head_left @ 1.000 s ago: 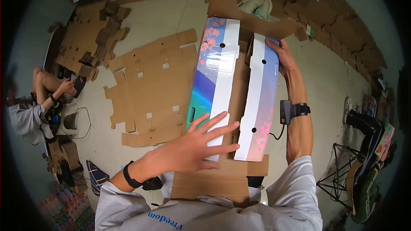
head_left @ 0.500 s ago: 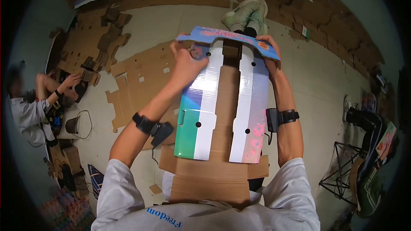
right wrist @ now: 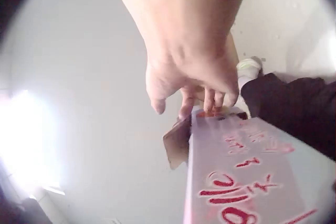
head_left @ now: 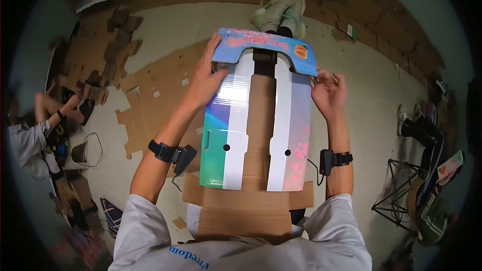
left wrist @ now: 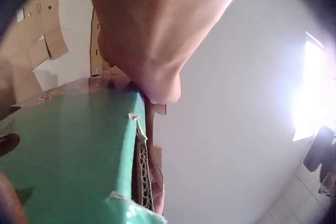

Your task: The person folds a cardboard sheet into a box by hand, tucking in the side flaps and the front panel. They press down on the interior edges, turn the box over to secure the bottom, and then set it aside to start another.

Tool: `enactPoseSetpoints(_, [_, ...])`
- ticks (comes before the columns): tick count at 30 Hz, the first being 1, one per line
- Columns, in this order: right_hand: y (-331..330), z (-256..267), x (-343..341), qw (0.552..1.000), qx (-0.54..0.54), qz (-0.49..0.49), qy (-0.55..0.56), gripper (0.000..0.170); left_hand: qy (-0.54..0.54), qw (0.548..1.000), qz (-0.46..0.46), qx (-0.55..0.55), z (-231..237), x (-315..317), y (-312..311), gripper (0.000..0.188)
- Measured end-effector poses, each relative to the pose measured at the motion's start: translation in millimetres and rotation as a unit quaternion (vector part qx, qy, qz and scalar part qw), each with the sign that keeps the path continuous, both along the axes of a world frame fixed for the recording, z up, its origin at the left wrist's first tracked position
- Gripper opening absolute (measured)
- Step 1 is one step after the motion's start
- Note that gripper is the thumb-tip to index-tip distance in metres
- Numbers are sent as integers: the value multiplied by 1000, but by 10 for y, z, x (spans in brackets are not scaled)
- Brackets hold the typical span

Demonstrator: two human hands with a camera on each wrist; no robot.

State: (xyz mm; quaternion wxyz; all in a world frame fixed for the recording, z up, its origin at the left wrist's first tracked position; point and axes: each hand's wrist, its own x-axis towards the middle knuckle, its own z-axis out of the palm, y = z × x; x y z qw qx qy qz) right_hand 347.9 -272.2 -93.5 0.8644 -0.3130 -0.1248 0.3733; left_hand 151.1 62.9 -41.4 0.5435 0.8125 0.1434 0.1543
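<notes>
A long printed cardboard box [head_left: 216, 165] lies across the person's lap, its two white-edged side panels folded inward with a gap between them. At its far end a blue end flap [head_left: 263, 45] with a peach picture and lettering lies over the panels. The left hand [head_left: 203, 78] grips the far left corner, fingers along the outer side and thumb on top. Beside the far right corner is the right hand [head_left: 331, 93], its fingers loosely bent. In the right wrist view that hand's fingertips [right wrist: 210, 103] are right at the box's far edge, with the thumb apart.
Flattened cardboard [head_left: 160, 100] lies on the floor to the left. Stacked cardboard [head_left: 103, 45] lines the far left. The wearer's shoes [head_left: 281, 12] are beyond the box. A black wire stand [head_left: 399, 190] is at right; another person [head_left: 37, 135] sits at left.
The far end flap, earlier standing with its brown side showing, has been folded over the panels. The left hand moved from the near panel to the far corner; the right hand has left the flap.
</notes>
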Motion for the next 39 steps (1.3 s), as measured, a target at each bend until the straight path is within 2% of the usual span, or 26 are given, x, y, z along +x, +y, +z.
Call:
enactPoseSetpoints(1, [110, 151, -35, 995, -87, -45, -5, 29, 24, 997, -3, -68, 0, -24, -11, 64])
enactPoseSetpoints(3, [279, 422, -86, 955, -266, -128, -6, 38, 15, 999, -18, -23, -7, 45, 28, 61])
enactPoseSetpoints(4, [301, 484, -65, 918, -370, -124, -74, 38, 7, 1000, -19, -1, 21, 64, 38, 60])
enactPoseSetpoints(6, [357, 589, 2, 797, -556, -109, -208, 43, 6, 999, -32, 20, 128, 63, 56, 60])
enactPoseSetpoints(9, [476, 631, -73, 807, -501, -142, -278, 42, 2, 998, -35, 47, 103, 35, 78, 61])
enactPoseSetpoints(12, [524, 754, -110, 808, -512, -148, -252, 39, 2, 997, -35, 75, 33, 6, 135, 62])
enactPoseSetpoints(13, [540, 798, -117, 822, -499, -147, -231, 38, 3, 996, -33, 83, 24, 4, 138, 62])
enactPoseSetpoints(15, [592, 832, -112, 850, -471, -140, -192, 38, 15, 999, -28, 37, 67, 42, 161, 62])
enactPoseSetpoints(18, [562, 717, -56, 834, -481, -134, -235, 37, 41, 998, -17, -43, 158, -28, 52, 63])
enactPoseSetpoints(22, [573, 648, -80, 836, -483, -140, -221, 36, 42, 994, -3, -103, 256, 30, -44, 67])
enactPoseSetpoints(24, [532, 667, -116, 840, -482, -131, -211, 35, 92, 994, 26, -53, 317, 60, -116, 70])
enactPoseSetpoints(25, [516, 584, -127, 824, -486, -151, -250, 35, 115, 992, 40, -28, 335, 70, -129, 72])
enactPoseSetpoints(28, [535, 339, -171, 781, -489, -198, -335, 32, 74, 994, -2, 85, 21, 35, 10, 74])
enactPoseSetpoints(30, [594, 279, -268, 771, -491, -214, -344, 31, 79, 997, -2, 15, -58, -19, 57, 75])
enactPoseSetpoints(34, [632, 188, -275, 807, -451, -199, -325, 39, 90, 980, -13, -178, 79, -160, 115, 72])
enactPoseSetpoints(37, [619, 304, -313, 815, -451, -180, -317, 47, 84, 994, -25, 66, 127, -287, 208, 67])
enactPoseSetpoints(39, [619, 350, -362, 824, -443, -174, -307, 49, 82, 984, -70, 141, 177, -319, 261, 64])
